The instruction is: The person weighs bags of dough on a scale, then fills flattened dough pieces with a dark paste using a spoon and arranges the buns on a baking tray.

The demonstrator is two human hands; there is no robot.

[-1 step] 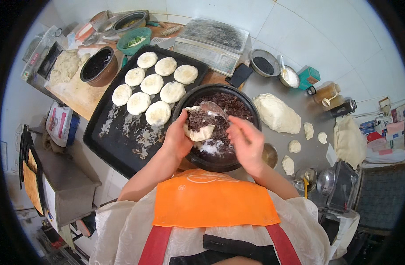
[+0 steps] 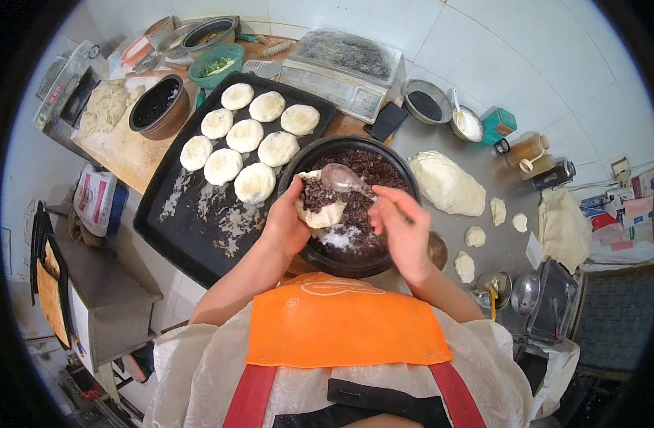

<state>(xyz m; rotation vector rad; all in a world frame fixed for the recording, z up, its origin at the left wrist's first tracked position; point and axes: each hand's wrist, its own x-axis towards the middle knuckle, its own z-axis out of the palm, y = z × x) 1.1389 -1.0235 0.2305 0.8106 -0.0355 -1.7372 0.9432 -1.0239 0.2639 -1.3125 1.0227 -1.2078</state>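
— White tiles (image 2: 498, 43) rise behind the worktop (image 2: 502, 246). Where's the dough (image 2: 327, 215)?
— Cupped in the left hand (image 2: 288, 222), above the bowl (image 2: 363, 269); the right hand (image 2: 400, 227) grips a spoon (image 2: 339, 178) over dark filling (image 2: 314, 192).

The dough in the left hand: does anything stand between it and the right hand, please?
Only the spoon visibly does: the right hand holds it, with its scoop over the dark filling in the dough. Whether it touches is unclear.

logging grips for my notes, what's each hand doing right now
Left hand: holding a dough piece topped with dark filling.
Right hand: closed on a spoon.
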